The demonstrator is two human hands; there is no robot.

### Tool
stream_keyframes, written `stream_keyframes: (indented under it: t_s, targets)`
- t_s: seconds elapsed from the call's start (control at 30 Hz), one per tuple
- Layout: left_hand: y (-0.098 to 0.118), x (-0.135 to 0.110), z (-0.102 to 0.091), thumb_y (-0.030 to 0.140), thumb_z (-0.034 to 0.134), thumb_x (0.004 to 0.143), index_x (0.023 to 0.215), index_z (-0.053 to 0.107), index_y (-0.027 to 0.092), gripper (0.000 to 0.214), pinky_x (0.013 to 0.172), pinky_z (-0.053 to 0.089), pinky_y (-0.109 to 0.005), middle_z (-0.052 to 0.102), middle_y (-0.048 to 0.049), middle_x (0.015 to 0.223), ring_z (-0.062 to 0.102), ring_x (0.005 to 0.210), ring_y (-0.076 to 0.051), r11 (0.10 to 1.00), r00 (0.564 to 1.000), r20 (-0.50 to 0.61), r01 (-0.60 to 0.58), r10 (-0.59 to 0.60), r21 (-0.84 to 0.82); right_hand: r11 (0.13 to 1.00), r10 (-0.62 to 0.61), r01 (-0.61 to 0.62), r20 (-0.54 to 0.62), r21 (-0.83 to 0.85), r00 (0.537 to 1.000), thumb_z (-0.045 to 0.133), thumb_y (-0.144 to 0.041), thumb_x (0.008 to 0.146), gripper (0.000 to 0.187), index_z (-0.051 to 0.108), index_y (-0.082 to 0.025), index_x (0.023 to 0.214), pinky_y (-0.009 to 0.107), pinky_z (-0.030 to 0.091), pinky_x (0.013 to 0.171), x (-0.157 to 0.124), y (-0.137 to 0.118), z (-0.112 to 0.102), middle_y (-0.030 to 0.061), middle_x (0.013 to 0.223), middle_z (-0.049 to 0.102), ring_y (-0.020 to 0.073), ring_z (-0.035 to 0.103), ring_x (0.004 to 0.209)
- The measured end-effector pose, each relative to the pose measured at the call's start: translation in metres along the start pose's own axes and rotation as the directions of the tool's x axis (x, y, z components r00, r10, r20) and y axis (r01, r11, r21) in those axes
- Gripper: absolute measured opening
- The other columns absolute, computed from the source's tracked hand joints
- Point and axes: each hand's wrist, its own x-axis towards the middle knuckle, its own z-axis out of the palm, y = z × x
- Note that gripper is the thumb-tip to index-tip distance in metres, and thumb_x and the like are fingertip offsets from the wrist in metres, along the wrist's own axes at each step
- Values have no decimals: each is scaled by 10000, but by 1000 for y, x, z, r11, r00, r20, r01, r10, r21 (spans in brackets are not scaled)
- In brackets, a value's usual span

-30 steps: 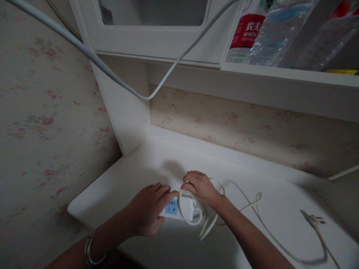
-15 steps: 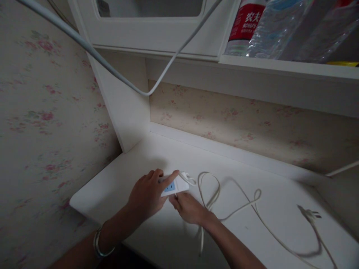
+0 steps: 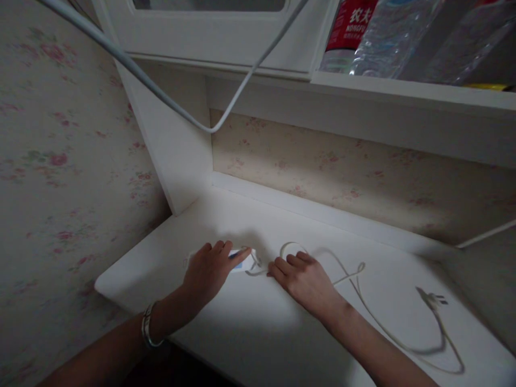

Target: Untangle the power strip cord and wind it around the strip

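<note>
A white power strip [image 3: 241,262] with a blue socket face lies flat on the white desk [image 3: 258,333]. My left hand [image 3: 207,271] rests on top of it, fingers stretched over it, a bracelet on the wrist. My right hand [image 3: 304,279] lies just to its right, fingers curled down onto the strip's white cord [image 3: 355,301] where it leaves the strip. The cord loops across the desk to its plug [image 3: 431,298] at the right.
A thick grey cable [image 3: 169,105] hangs across in front of the white cabinet [image 3: 209,43]. Water bottles [image 3: 363,37] stand on the shelf above at the right. Flowered wallpaper covers the left and back walls. A thin white cord [image 3: 484,234] runs at the right wall.
The strip was tipped up between both hands; now it lies flat under my left hand. My right hand has moved from under the strip to the cord beside it.
</note>
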Motion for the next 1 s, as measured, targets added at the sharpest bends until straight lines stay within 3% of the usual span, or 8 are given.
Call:
stream_keyframes:
  t_s: [0.13,0.27,0.37,0.47,0.53,0.7,0.87,1.0]
  targets:
    - [11,-6,-19,105,500,842,1325,451,423,580,688,409,-308,564,-45,922,525,820,-203,951,953,87,-275,289,-143,994,-104,107,-58,36,993,411,-305,984,258,637,-230,885,320,333,682,14,30,-11,55,813,655,175,534,732]
    - [27,-17,-36,240,619,780,1414,313,401,722,702,417,-327,557,-46,1001,523,874,-225,845,856,118,-458,503,-278,1000,22,-19,-119,22,993,307,-406,1006,398,630,-218,870,312,324,693,29,46,5,67,807,648,175,547,756]
    - [35,-22,-40,266,642,767,1455,226,373,811,741,426,-341,549,-55,1068,532,894,-223,854,884,90,-410,458,-321,983,178,-181,-130,-14,975,262,-380,1016,429,618,-186,876,306,317,652,37,36,36,79,815,649,171,580,718]
    - [38,-22,-40,257,623,789,1444,251,365,761,748,433,-348,553,-55,1068,545,888,-219,874,913,70,-360,402,-328,941,340,-339,-32,7,940,266,-378,1014,406,607,-184,909,286,312,587,42,12,66,76,832,666,167,619,673]
    - [39,-22,-39,271,616,798,1424,295,355,708,739,440,-347,561,-51,1053,551,872,-215,864,906,76,-367,416,-344,897,437,-438,27,66,899,260,-397,1012,399,596,-196,933,273,304,545,45,-4,77,71,851,681,172,640,656]
    - [49,-25,-42,274,634,783,1359,387,337,630,760,452,-344,564,-47,1068,557,896,-215,821,891,56,-388,450,-420,790,565,-559,57,250,823,201,-438,1010,435,577,-223,972,262,332,535,53,-26,76,72,887,705,202,665,691]
    - [53,-26,-48,238,669,742,1268,464,314,569,757,463,-346,584,-34,1032,562,874,-214,843,931,23,-319,364,-434,776,583,-583,77,241,809,193,-454,1005,440,574,-236,979,245,337,538,51,-29,82,53,864,712,179,665,683]
    - [42,-26,-45,194,661,728,1264,438,271,586,804,473,-367,605,-42,1066,575,917,-223,874,964,-13,-248,267,-419,693,690,-692,94,201,718,227,-401,1011,410,586,-209,961,243,335,532,38,-23,95,56,787,699,173,658,654]
